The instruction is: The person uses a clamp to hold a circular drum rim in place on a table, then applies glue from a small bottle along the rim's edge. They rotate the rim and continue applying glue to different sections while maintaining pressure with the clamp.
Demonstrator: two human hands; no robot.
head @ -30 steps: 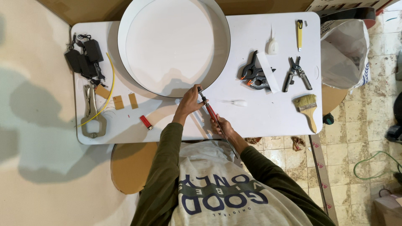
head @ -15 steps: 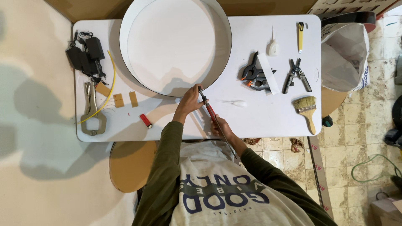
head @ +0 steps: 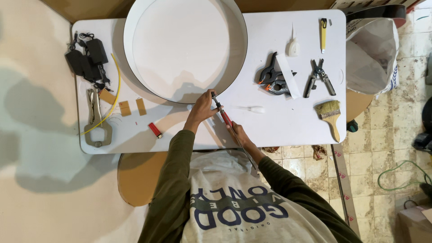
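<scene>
Centre frame: left hand pinches tool tip at round tray rim, right hand grips red-handled tool. Rim work underway; rest untouched w/ pliers idle on surface.

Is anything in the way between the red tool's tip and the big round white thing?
Nothing visible. The red tool, held by the right hand, has its tip right at the round frame's near edge, beside the left hand. The small white tool lies off to the side.
</scene>
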